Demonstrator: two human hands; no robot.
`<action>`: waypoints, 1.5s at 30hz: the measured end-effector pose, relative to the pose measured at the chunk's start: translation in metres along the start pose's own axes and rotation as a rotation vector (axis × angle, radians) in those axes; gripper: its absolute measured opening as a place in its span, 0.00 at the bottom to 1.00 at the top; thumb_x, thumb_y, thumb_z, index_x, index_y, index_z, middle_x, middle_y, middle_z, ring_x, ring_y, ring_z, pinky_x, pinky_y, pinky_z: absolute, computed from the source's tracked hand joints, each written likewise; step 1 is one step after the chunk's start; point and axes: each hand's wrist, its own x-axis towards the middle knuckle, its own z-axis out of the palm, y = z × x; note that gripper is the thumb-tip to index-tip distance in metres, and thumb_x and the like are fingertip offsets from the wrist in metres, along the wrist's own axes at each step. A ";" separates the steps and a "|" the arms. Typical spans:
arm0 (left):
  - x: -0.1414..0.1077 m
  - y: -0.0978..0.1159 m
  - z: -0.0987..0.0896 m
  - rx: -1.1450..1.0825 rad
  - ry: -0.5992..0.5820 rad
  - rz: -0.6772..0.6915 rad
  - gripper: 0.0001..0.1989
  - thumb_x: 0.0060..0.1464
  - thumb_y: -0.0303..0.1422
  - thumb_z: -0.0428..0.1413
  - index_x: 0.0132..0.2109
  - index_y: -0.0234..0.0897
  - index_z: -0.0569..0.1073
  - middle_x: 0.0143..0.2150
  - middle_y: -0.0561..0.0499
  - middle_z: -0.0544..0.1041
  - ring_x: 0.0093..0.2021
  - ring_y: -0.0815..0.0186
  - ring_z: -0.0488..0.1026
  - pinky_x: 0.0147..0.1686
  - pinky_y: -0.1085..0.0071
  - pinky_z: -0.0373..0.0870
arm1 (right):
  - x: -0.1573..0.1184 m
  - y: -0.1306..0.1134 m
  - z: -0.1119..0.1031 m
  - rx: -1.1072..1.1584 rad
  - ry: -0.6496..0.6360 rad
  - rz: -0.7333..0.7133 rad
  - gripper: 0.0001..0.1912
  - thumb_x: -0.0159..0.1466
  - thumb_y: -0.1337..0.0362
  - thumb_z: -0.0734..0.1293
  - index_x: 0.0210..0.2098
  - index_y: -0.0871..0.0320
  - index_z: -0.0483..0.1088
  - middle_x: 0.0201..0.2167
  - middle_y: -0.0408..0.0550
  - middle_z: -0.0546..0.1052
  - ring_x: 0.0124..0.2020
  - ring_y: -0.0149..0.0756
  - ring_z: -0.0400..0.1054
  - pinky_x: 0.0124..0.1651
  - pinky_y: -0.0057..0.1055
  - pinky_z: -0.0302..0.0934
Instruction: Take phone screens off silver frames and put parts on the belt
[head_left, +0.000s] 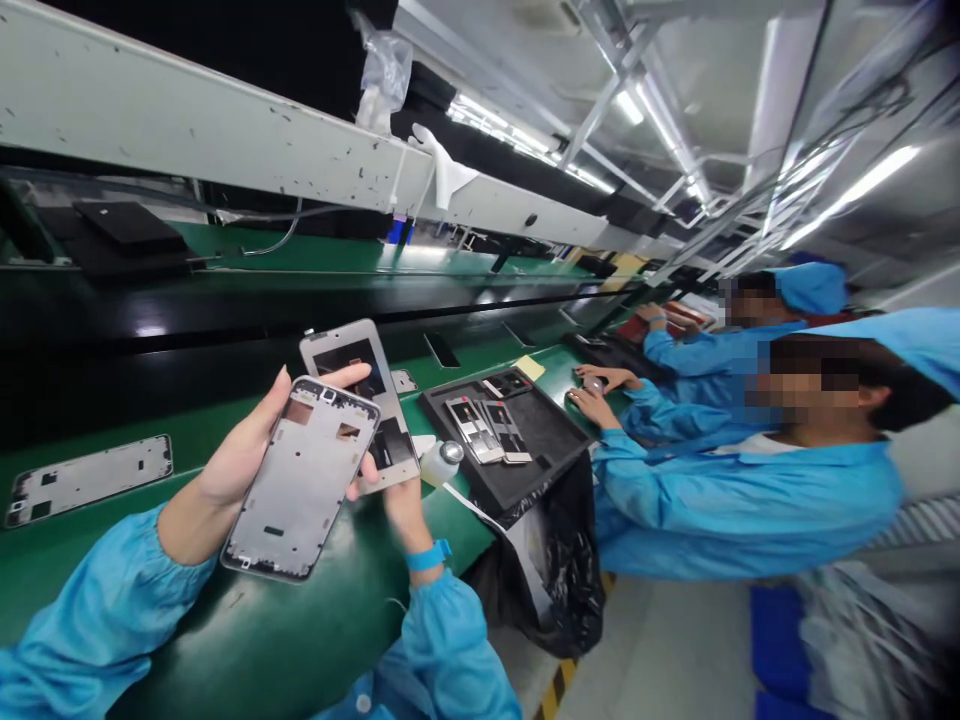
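My left hand (244, 465) is closed around a grey metal phone frame (304, 480), held tilted above the bench, its inner side with cutouts facing me. One left finger reaches behind its top edge, across the front of a second, pale phone housing (397, 450) with dark panels. My right hand (405, 505) holds that housing from below; its fingers are mostly hidden behind the two parts. Another grey phone frame (94, 478) lies flat on the bench at the left. Close to my right hand stands a small white bottle with a metal top (442, 462).
A black foam tray (551, 450) holding several phone housings sits to the right, over a black plastic bag (570, 570). A dark conveyor belt (187, 335) runs behind the green bench (337, 630). Two co-workers in blue sit at the right.
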 end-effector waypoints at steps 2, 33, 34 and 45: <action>-0.001 -0.004 0.001 0.010 -0.021 -0.032 0.44 0.70 0.60 0.40 0.81 0.39 0.42 0.41 0.32 0.85 0.36 0.52 0.84 0.40 0.60 0.77 | 0.000 -0.024 -0.018 0.150 -0.040 -0.004 0.39 0.76 0.39 0.40 0.58 0.55 0.70 0.42 0.55 0.79 0.47 0.47 0.76 0.51 0.44 0.71; 0.019 -0.015 0.005 0.006 0.330 0.333 0.32 0.73 0.54 0.46 0.73 0.41 0.57 0.49 0.43 0.85 0.45 0.58 0.85 0.45 0.61 0.84 | -0.059 -0.111 -0.105 0.019 -0.172 -0.429 0.31 0.67 0.45 0.74 0.67 0.40 0.72 0.57 0.55 0.77 0.57 0.53 0.75 0.57 0.51 0.75; 0.021 -0.014 0.004 0.017 0.343 0.344 0.33 0.73 0.54 0.46 0.73 0.41 0.57 0.49 0.43 0.84 0.46 0.57 0.85 0.46 0.60 0.84 | -0.059 -0.112 -0.108 -0.012 -0.180 -0.434 0.31 0.67 0.45 0.74 0.68 0.40 0.72 0.56 0.55 0.78 0.57 0.53 0.76 0.57 0.49 0.75; 0.016 -0.006 -0.005 0.134 0.414 0.406 0.28 0.69 0.55 0.53 0.69 0.48 0.67 0.54 0.44 0.83 0.52 0.49 0.83 0.52 0.48 0.81 | -0.049 -0.100 -0.102 -0.098 -0.235 -0.422 0.31 0.66 0.48 0.76 0.67 0.42 0.73 0.57 0.54 0.77 0.56 0.50 0.76 0.58 0.47 0.75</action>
